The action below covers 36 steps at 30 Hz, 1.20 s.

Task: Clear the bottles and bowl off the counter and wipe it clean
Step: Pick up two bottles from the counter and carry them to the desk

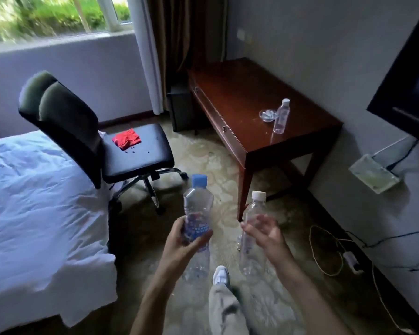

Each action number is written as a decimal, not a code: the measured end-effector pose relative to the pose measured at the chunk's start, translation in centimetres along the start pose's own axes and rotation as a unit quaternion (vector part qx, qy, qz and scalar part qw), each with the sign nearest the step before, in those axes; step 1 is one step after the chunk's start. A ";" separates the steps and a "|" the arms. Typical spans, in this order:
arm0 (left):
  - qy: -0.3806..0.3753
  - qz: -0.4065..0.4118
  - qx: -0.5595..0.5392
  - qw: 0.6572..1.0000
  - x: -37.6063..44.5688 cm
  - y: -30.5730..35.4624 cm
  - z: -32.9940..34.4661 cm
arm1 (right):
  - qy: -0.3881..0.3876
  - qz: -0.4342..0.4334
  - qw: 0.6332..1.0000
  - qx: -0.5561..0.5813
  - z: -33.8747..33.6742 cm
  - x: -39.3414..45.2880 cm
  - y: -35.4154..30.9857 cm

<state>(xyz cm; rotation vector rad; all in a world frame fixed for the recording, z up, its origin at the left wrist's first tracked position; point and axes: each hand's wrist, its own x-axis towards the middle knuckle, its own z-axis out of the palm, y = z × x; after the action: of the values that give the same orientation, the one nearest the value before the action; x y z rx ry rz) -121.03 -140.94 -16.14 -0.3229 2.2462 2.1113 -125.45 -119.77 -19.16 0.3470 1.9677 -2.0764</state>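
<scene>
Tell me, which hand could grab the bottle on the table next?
Probably neither yet. The left hand grips a blue-capped bottle, the right hand a white-capped bottle; right is on the table bottle's side.

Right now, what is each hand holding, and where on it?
The left hand grips the blue-capped bottle around its labelled middle. The right hand holds the white-capped bottle around its upper body, fingers loosely curled.
</scene>
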 end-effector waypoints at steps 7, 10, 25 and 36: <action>-0.028 -0.024 0.006 0.999 23.1 3.2 -0.1 | 0.024 0.000 0.998 0.064 3.6 21.2 -6.0; -0.064 -0.008 0.018 0.998 32.4 6.6 1.1 | 0.059 -0.026 0.991 0.115 2.9 27.9 -10.7; -0.347 0.099 0.162 0.918 74.8 4.5 14.1 | 0.406 0.014 0.911 0.066 -0.4 54.5 -12.0; -0.470 0.161 0.259 0.828 83.0 1.8 18.0 | 0.501 0.051 0.864 -0.021 1.9 60.2 -12.5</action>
<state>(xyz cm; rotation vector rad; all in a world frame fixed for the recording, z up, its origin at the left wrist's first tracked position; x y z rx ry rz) -204.46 -133.11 -29.96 0.9558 2.1060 1.1526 -186.29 -122.47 -28.15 1.7666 2.3611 -1.9235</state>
